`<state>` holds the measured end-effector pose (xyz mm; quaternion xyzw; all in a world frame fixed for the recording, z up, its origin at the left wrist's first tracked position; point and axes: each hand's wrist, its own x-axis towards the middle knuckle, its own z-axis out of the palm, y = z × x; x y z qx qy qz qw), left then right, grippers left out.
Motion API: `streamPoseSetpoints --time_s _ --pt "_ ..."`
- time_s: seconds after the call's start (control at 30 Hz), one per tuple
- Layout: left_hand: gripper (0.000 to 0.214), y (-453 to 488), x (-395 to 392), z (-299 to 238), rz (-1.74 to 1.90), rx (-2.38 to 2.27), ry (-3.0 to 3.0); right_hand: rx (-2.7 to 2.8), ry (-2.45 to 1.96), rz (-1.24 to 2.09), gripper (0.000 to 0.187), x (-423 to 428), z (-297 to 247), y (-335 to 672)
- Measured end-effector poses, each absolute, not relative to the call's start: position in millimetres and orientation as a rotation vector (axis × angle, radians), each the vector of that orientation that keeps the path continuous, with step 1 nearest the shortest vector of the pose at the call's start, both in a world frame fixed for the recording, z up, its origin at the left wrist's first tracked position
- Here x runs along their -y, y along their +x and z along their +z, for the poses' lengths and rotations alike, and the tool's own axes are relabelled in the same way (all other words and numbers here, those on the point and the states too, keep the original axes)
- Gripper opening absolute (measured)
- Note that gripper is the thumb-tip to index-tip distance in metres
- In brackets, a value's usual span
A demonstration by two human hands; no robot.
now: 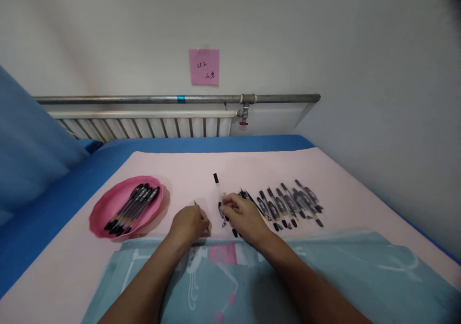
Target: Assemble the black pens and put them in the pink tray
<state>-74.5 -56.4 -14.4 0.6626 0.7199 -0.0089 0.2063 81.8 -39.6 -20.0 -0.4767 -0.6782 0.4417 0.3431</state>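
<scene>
Black-ended pen [217,186] leaning toward eleven o'clock, pinched by fingers of the right hand [243,216]! Left hand [189,223], fingers curled narrow, thin dark tip [195,202] poking out; pink basket [110,198] at nine, more pens [289,202] at three, pink cloth [176,170] running open toward twelve, blue edge [216,144] beyond.

Bare pink sheet [176,168] is leaving you a way between the pink tray [104,206] and your left grip [190,224] and along the far side, while a dense row of pens [290,203] is blocking the right of your right grip [245,214].
</scene>
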Motion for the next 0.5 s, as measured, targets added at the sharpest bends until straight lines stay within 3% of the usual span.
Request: streamPoseSetpoints --time_s 0.3,0.5 --pt "0.033 -87 55 -14 -0.066 -2.232 1.800 1.824 -1.215 1.085 0.006 42 -16 81" --pt "0.032 -99 55 -23 0.103 -2.304 1.787 1.889 -1.252 1.052 0.008 43 -16 81"
